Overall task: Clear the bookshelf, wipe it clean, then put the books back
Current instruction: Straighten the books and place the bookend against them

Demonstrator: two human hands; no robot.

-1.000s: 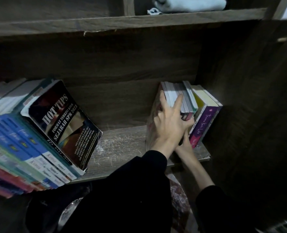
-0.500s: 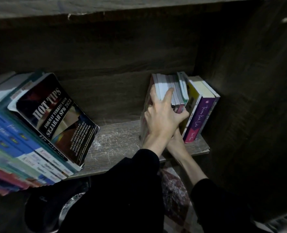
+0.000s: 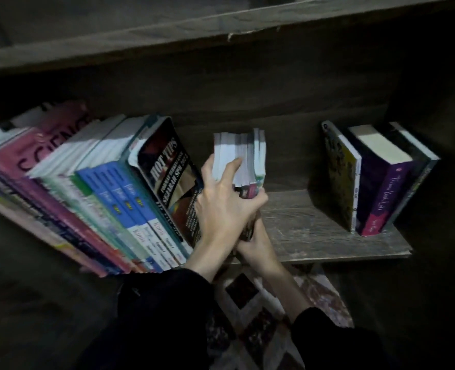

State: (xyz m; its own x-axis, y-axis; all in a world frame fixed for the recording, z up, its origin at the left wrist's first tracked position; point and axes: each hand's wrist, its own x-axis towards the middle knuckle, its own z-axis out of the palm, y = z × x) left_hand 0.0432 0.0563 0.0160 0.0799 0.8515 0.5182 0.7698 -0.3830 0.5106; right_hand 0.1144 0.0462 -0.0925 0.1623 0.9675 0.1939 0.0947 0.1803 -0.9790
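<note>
My left hand grips a bundle of small white-edged paperbacks. My fingers spread over the page edges and my thumb curls round the coloured spines at the bundle's four o'clock side. My right hand sits at six o'clock of the bundle, against its lower end. Its fingers are hidden under my left hand, so I cannot tell how it closes.

The bundle stands upright over the scuffed brown wooden shelf board, near the middle of the shelf.

At nine o'clock, just beside my left hand, is a black glossy paperback lettered HOT TIPS. It fronts a long leaning row of blue, green and pink workbooks that tilts toward ten o'clock.

At three o'clock, well apart from the bundle, three books stand together: a yellow-and-black paperback, a purple thick paperback and a dark teal-edged book touching the cabinet side.

At twelve o'clock runs the upper wooden shelf edge, and at six o'clock, under my black sleeves, lies a patterned rug.
</note>
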